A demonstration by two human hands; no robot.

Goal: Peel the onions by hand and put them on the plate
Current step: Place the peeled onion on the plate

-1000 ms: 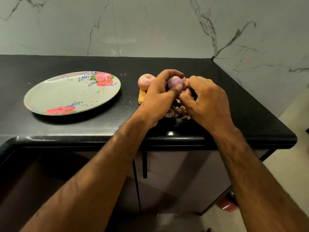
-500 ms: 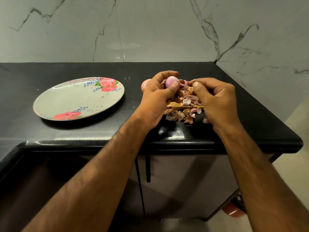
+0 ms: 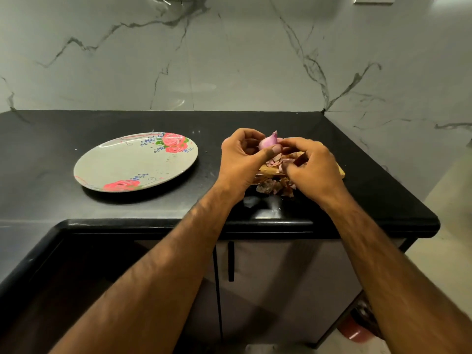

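Nearest the camera, two bare forearms reach out over grey cabinet doors with a dark handle (image 3: 231, 261) and cross the rounded front edge of a black countertop (image 3: 76, 208). Just beyond that edge, between the wrists, lies a heap of dry onion peels (image 3: 273, 187), partly on the counter and partly on a wooden board (image 3: 341, 171) that the hands mostly hide.

Above the board, the left hand (image 3: 238, 162) is curled around a small purple onion (image 3: 268, 143), its thumb pressed across the front and its fingers wrapped behind. The onion's pointed tip sticks upward. The right hand (image 3: 314, 169) has its fingers bent tightly, and its fingertips pinch at the onion's right side. Whether skin lies between them is too small to tell.

To the left, well apart from the hands, a floral plate (image 3: 107, 164) sits flat on the counter. Behind everything rises a veined marble wall (image 3: 229, 60).
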